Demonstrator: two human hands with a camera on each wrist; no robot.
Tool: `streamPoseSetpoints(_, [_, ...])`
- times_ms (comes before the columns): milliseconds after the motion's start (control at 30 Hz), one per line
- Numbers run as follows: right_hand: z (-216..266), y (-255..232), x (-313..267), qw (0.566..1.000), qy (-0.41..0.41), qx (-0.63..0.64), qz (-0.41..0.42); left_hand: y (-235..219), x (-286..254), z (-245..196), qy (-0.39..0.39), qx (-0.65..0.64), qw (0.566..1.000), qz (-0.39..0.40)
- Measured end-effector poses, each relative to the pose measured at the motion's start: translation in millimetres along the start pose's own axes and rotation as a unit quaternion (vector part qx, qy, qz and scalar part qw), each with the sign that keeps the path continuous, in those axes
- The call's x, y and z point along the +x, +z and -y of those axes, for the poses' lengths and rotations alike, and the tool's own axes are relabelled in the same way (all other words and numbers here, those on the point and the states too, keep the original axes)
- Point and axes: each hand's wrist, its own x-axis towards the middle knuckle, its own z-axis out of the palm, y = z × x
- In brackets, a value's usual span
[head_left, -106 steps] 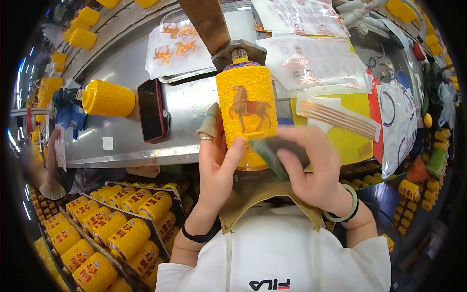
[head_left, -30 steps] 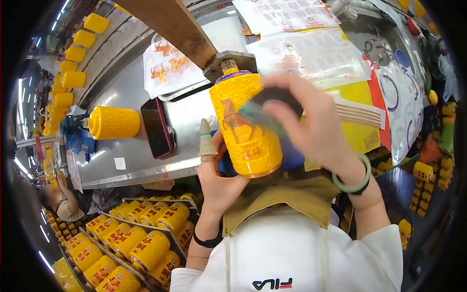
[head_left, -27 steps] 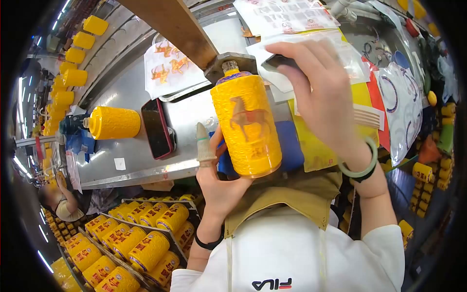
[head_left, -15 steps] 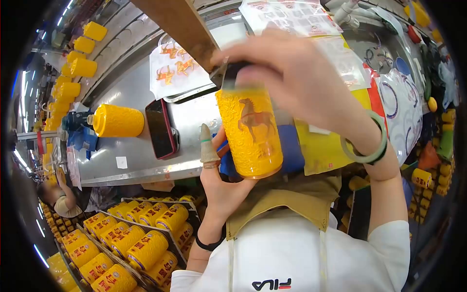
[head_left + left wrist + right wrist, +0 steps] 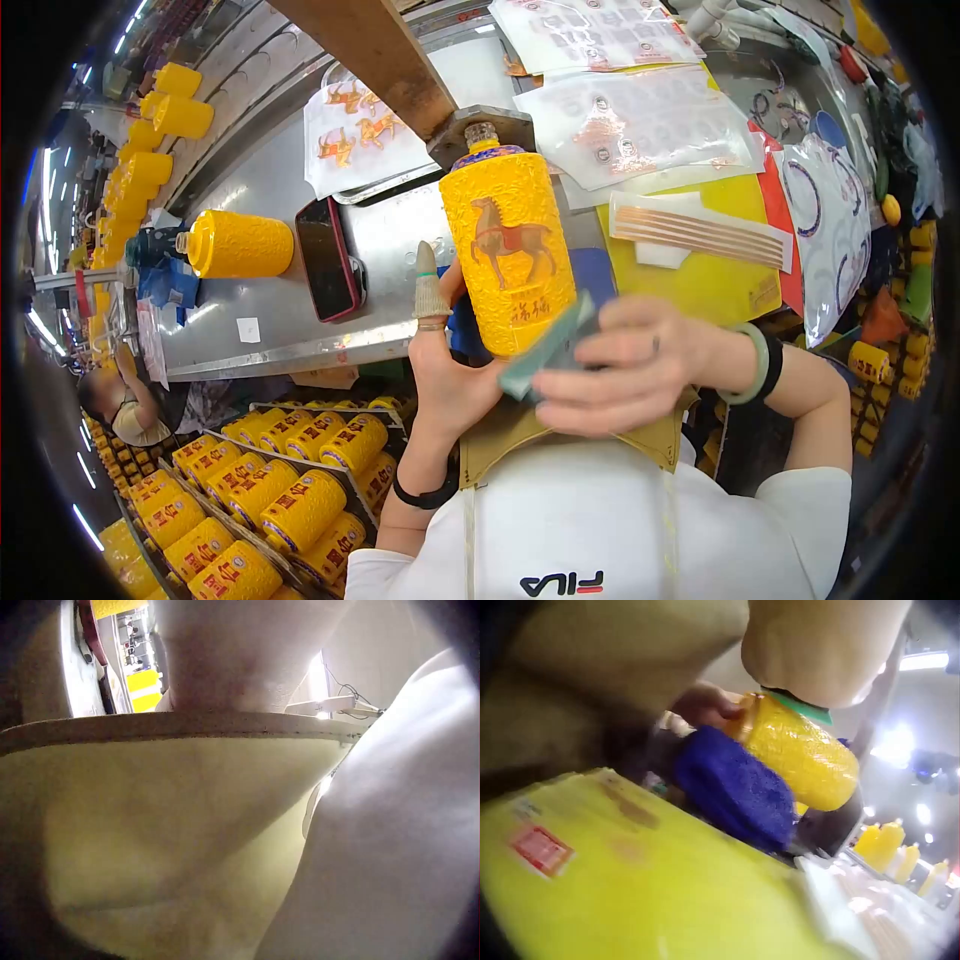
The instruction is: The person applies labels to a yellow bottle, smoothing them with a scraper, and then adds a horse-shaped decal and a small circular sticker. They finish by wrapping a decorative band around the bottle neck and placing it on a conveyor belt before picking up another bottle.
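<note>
A yellow embossed bottle (image 5: 508, 240) with a brown horse picture and small characters below it lies with its neck in a metal holder (image 5: 484, 135). My left hand (image 5: 450, 375) holds it near its base, thumb underneath; a finger wearing a pale fabric finger cot (image 5: 430, 285) points up beside it. At the lower right of the bottle, my right hand (image 5: 630, 365) grips a flat green pad (image 5: 550, 345) that overlaps the base. In the right wrist view, the green pad (image 5: 802, 705) edge shows against the bottle (image 5: 802, 754). The left wrist view shows mostly apron (image 5: 172, 825).
A blue cloth (image 5: 735, 787) sits beneath the bottle. Phone (image 5: 330, 260), another yellow bottle (image 5: 242, 244) and horse decal sheet (image 5: 350, 140) are left. Striped strips (image 5: 700, 236) on a yellow sheet (image 5: 690, 290) are right. Racks of yellow bottles (image 5: 305, 510) stand lower left.
My right hand with the green pad passes over the horse, lifts away, crosses the bottle's top, then comes down to the base at lower right. My left hand stays at the bottle's base.
</note>
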Motion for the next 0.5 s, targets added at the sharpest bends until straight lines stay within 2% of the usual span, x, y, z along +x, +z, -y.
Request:
streamPoseSetpoints(67, [7, -4, 8, 0.999, 0.001, 0.032, 0.006, -1, 1, -4, 0.032, 0.021, 0.999, 0.011])
streamPoseSetpoints(133, [-3, -4, 30, 0.989, 0.133, -0.037, 0.059, -1, -3, 0, 0.007, 0.003, 1.0, 0.021])
streamPoseSetpoints(167, [-18, 3, 40, 0.981, 0.172, -0.083, 0.034, 0, -3, 0, -0.018, -0.016, 0.999, 0.029])
streamPoseSetpoints(200, [-31, 2, 47, 0.967, 0.226, -0.085, 0.078, 2, -1, -1, 0.021, -0.005, 1.0, 0.022])
streamPoseSetpoints(233, [-46, -2, 55, 0.967, 0.227, -0.088, 0.078, 3, -1, -1, 0.023, -0.006, 0.999, 0.024])
streamPoseSetpoints(300, [-66, -10, 70, 0.958, 0.181, -0.22, 0.018, 3, -1, -1, 0.042, -0.008, 0.999, 0.017])
streamPoseSetpoints(333, [-65, -13, 72, 0.958, 0.181, -0.221, 0.017, 2, -1, -1, 0.043, -0.007, 0.999, 0.018])
streamPoseSetpoints(400, [-61, -16, 74, 0.962, 0.069, -0.264, 0.008, 0, -2, -2, 0.049, 0.036, 0.998, 0.032])
streamPoseSetpoints(467, [-42, -1, 57, 0.986, 0.035, -0.156, 0.052, 3, -3, 0, 0.031, -0.007, 0.999, 0.007])
streamPoseSetpoints(500, [-28, 13, 43, 0.994, -0.002, -0.105, 0.027, 6, -3, 1, 0.014, -0.049, 0.999, -0.017])
